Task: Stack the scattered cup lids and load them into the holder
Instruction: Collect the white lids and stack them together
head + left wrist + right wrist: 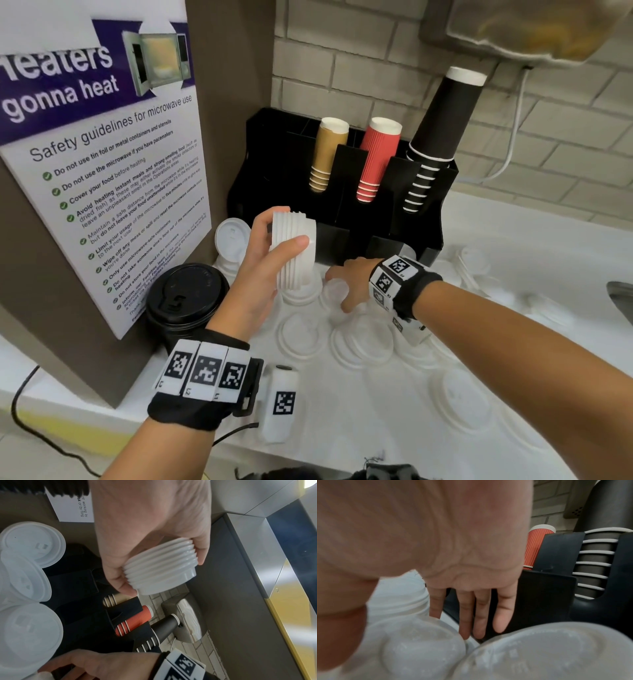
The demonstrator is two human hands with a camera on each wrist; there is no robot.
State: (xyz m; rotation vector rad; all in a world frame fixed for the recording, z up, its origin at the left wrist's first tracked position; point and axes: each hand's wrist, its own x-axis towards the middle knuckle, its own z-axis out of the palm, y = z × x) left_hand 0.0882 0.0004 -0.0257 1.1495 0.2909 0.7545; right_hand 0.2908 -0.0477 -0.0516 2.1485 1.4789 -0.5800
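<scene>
The nested stack of white plastic cup lids (294,248) shows as a ribbed column of thin rims, tipped on its side and held up in the air in front of the black plastic cup-and-lid holder (346,192). The left hand (263,270) supplies the grip: thumb curled over the near side, fingers wrapped behind, closed firmly round the stack. More scattered white lids (363,339) lie flat across the white worktop (513,246), some overlapping. The right hand (349,284) reaches down among them with fingers extended; the thumb and fingertips touch a loose translucent white lid (419,646), though that blurred close view does not settle whether it is pinched or merely touched.

The left wrist view alone shows the stack's deep end rim (171,582) and a silver wall-mounted dispenser (187,619) behind the cups. The head view alone shows a black-lidded dark paper cup (186,298) beside a white and purple microwave notice (99,164), which reads "heaters gonna heat" and "Safety guidelines for microwave use". The holder carries tan (327,154), red ribbed (376,157) and black (442,123) stacked paper cups.
</scene>
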